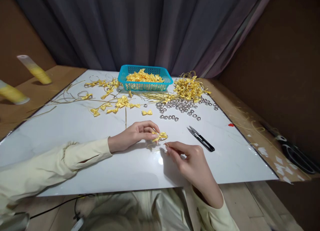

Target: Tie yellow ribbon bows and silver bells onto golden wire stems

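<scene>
Between the thumb and fingers of my left hand is a yellow ribbon bow, held just over the white board. Thin gold cord and a small silvery bit show on the bow. Close by on the right, my right hand pinches a thin gold cord that runs toward the bow. The cord's far end is too fine to follow. A single yellow bow lies behind my hands, and black thread snips rest to the right of them.
A blue basket of yellow bows stands at the back. Silver beads and a heap of corded bows lie right of it. Loose bows spread left. Yellow spools stand far left; black-handled scissors lie far right.
</scene>
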A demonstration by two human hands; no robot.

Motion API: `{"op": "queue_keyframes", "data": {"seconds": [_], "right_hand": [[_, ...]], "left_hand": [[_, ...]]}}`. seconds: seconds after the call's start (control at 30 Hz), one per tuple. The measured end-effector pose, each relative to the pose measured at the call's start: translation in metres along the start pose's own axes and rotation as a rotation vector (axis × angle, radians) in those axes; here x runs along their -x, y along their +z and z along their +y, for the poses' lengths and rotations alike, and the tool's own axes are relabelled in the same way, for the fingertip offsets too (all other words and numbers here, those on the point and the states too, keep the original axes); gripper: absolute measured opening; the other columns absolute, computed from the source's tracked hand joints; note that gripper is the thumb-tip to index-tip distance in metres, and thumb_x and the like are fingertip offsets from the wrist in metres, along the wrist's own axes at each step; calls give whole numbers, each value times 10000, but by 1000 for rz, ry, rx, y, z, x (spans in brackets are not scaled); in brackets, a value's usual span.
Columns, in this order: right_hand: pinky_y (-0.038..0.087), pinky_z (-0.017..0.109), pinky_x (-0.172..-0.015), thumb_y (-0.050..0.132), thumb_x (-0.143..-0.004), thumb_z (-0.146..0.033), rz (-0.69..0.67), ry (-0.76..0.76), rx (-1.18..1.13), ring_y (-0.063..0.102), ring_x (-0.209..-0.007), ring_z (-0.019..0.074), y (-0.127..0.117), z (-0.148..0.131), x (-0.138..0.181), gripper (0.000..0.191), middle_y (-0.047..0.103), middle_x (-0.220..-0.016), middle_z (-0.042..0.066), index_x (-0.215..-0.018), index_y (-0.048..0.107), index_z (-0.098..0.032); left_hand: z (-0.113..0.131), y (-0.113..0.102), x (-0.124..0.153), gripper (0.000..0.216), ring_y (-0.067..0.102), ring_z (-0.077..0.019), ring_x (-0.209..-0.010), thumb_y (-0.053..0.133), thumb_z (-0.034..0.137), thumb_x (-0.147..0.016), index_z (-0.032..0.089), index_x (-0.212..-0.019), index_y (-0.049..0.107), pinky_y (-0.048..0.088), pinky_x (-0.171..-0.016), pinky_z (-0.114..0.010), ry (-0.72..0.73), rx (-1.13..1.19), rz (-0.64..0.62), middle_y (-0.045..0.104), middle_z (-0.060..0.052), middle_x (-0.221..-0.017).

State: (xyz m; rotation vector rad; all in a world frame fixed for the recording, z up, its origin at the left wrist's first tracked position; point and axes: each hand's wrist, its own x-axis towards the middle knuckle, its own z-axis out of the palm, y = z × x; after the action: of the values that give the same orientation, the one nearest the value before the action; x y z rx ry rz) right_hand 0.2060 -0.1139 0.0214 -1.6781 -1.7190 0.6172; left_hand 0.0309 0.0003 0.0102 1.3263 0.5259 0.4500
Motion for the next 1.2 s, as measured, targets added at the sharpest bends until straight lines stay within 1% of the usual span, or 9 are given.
{"op": "queue_keyframes", "data": {"seconds": [0.17,0.43,0.97,1.2], "right_hand": [[408,203,-507,486,-815,-167,-2,10,-4,601,-554,131,0,0,-1,236,692,-647,24,-801,722,-164],[369,200,-477,482,-799,-171,-25,37,-37,549,-515,118,0,-2,-3,251,660,-586,23,-754,728,-145],[355,203,-476,497,-774,-179,-54,95,-83,519,-485,105,-5,-5,-3,238,623,-529,3,-687,715,-134],[361,208,-480,491,-775,-193,-72,110,-123,529,-496,112,-3,-6,-4,245,633,-540,11,-713,720,-133]], "left_hand": [[1,0,0,143,567,-123,-692,655,243,-782,149,-878,608,422,-692,-254,6,-39,13,613,-5,-719],[3,1,2,148,527,-110,-674,644,260,-788,148,-879,608,401,-665,-234,13,-115,10,582,4,-701],[1,1,0,143,547,-121,-698,639,265,-794,150,-874,611,422,-681,-246,52,-181,11,599,-6,-730],[1,1,0,129,548,-117,-711,628,250,-808,148,-883,604,423,-686,-240,60,-191,-3,600,-11,-745]]}}
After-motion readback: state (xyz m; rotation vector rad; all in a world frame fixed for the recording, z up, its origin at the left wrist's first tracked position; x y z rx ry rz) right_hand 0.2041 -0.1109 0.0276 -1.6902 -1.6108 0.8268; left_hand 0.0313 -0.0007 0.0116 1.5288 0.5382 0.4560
